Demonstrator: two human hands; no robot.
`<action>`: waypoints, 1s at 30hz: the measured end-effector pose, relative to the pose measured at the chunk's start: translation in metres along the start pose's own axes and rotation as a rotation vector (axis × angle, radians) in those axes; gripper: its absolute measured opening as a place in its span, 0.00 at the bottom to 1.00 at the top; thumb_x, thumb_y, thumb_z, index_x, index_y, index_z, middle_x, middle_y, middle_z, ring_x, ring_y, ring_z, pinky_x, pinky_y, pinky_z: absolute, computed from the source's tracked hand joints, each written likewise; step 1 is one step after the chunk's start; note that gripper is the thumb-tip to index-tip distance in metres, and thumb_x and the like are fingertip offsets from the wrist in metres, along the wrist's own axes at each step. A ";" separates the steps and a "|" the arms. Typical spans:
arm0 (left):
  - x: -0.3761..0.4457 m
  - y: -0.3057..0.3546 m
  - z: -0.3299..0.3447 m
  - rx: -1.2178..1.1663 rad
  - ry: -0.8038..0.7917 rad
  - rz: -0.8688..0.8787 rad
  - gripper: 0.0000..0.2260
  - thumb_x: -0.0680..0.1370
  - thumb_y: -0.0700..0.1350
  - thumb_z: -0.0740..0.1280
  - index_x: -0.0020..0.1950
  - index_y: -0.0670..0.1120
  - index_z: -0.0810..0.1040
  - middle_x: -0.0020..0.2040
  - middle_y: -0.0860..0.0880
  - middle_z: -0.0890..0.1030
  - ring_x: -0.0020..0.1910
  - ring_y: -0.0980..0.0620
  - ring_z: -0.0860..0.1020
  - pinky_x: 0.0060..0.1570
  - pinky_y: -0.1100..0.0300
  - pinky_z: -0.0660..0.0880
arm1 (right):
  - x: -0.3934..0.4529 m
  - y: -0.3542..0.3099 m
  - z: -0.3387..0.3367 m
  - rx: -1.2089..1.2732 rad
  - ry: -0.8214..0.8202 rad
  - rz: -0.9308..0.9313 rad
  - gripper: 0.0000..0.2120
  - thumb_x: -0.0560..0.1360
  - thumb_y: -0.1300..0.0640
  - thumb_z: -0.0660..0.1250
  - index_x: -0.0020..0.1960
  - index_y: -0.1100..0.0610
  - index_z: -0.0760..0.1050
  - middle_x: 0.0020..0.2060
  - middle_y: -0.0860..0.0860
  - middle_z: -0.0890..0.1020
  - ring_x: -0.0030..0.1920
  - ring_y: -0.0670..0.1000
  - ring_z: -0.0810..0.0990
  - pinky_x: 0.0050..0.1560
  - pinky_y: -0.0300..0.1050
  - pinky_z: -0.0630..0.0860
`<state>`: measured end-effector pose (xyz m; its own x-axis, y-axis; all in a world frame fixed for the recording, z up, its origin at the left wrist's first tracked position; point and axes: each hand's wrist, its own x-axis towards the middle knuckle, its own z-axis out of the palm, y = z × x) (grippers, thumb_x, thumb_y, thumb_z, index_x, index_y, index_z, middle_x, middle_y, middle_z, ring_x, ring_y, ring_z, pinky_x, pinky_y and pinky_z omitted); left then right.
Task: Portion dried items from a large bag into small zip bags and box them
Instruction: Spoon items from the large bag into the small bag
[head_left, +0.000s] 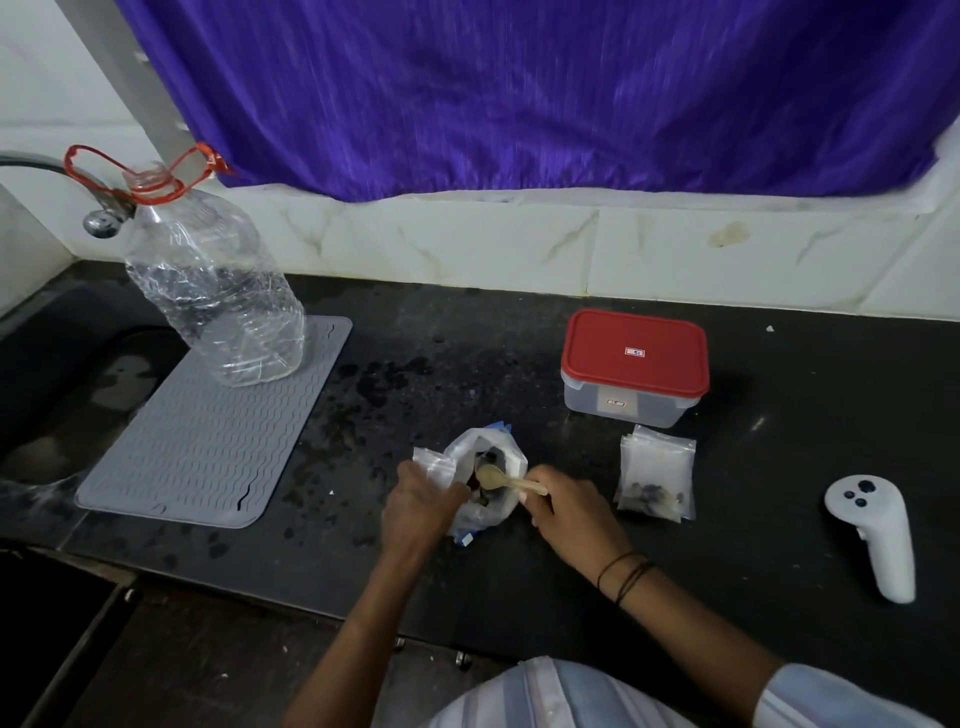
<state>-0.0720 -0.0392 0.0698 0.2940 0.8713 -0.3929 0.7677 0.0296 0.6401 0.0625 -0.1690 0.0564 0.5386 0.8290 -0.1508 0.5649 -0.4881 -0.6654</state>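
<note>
A large clear bag (491, 457) of dark dried items stands open on the black counter in front of me. My left hand (418, 506) grips a small clear zip bag (434, 465) at the large bag's left side. My right hand (569, 512) pinches the handle of a small wooden spoon (501, 478), whose bowl hangs over the large bag's mouth. To the right lies a stack of small zip bags (657, 470) with dark pieces in the top one. Behind them stands a clear box with a shut red lid (636, 353).
A white handheld controller (872, 530) lies at the right. A grey ribbed mat (218, 431) at the left carries a large clear plastic bottle (213, 283). A dark sink (67, 384) and a tap (101, 221) are at the far left. The counter's front edge runs below my forearms.
</note>
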 end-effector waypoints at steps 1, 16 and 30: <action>0.001 0.000 0.000 -0.010 -0.005 -0.007 0.27 0.73 0.51 0.74 0.64 0.42 0.67 0.52 0.46 0.74 0.53 0.42 0.77 0.57 0.45 0.77 | 0.000 -0.001 -0.001 0.028 0.023 -0.016 0.08 0.79 0.52 0.63 0.57 0.47 0.77 0.41 0.49 0.83 0.42 0.50 0.82 0.47 0.53 0.80; 0.018 0.001 0.009 -0.472 -0.037 -0.077 0.08 0.70 0.36 0.69 0.48 0.41 0.79 0.43 0.39 0.83 0.38 0.45 0.82 0.33 0.55 0.78 | 0.006 -0.001 0.008 0.531 0.073 0.169 0.11 0.80 0.61 0.60 0.53 0.55 0.81 0.36 0.49 0.85 0.35 0.47 0.84 0.40 0.43 0.82; 0.014 -0.006 0.009 -0.487 -0.074 0.061 0.17 0.65 0.41 0.69 0.53 0.45 0.78 0.49 0.39 0.84 0.47 0.41 0.84 0.47 0.40 0.82 | 0.003 0.001 0.015 0.917 0.038 0.377 0.10 0.80 0.64 0.59 0.53 0.62 0.79 0.41 0.61 0.85 0.37 0.53 0.82 0.37 0.42 0.79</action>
<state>-0.0670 -0.0316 0.0543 0.3831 0.8419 -0.3800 0.3980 0.2209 0.8904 0.0553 -0.1633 0.0440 0.6125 0.6457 -0.4560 -0.3414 -0.3042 -0.8893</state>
